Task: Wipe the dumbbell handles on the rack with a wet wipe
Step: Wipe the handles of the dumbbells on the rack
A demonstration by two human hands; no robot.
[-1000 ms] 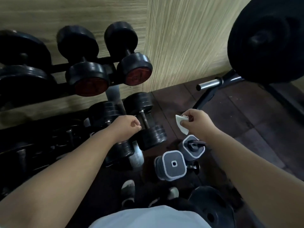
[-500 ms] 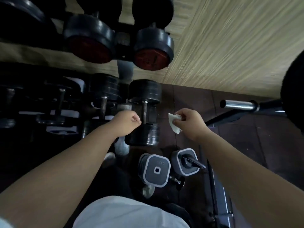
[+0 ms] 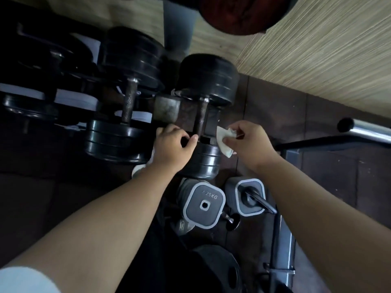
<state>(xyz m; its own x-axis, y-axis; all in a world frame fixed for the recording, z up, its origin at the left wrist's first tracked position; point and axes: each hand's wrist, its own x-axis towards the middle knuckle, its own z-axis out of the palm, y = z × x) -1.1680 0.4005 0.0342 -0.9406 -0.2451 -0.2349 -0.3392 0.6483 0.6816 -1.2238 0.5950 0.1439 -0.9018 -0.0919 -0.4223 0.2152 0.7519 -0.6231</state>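
The left hand (image 3: 173,144) is curled, one fingertip at the near end of a black dumbbell's (image 3: 208,79) handle (image 3: 201,117). Just right of it, the right hand (image 3: 250,142) pinches a crumpled white wipe (image 3: 223,140), which is close beside that handle but not touching it. Left of the left hand lies a second dumbbell (image 3: 127,66). Below both hands sits a grey square weight (image 3: 204,205) marked 25KG. A chrome bar (image 3: 368,132) lies right of the right hand.

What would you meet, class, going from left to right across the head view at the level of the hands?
Black stacked-plate dumbbell → left hand → dark knurled metal dumbbell handle → white wet wipe → right hand → shiny chrome bar.
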